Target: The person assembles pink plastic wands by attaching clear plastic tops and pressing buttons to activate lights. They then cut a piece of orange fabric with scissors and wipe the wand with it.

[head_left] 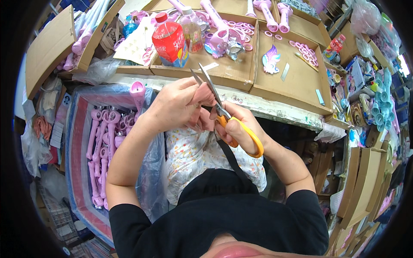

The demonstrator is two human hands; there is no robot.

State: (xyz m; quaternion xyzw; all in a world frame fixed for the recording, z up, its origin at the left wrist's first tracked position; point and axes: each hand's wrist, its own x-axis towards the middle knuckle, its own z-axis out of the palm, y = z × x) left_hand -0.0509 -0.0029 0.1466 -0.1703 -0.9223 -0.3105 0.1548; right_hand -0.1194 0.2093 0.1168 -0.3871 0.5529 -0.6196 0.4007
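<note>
My right hand [246, 118] grips a pair of scissors [210, 84] by its orange-yellow handles. The blades are parted and point up and to the left. My left hand [172, 105] is closed on a thin salmon-pink piece of fabric-like material [204, 95], close against the blades. Part of that piece hangs below my left fingers, over my lap. Whether the blades are cutting into it, I cannot tell. Both hands are over the patterned cloth [189, 150] on my lap, just in front of the bench edge.
Left of me, a plastic-lined bin [79, 172] holds several pink wand-like handles [103, 133]. On the bench stand a red bottle [168, 43] and a clear bottle [192, 32]. Cardboard trays [297, 92] hold pink rings [306, 53] and a winged ornament [271, 60]. Stacked boxes [365, 180] stand at right.
</note>
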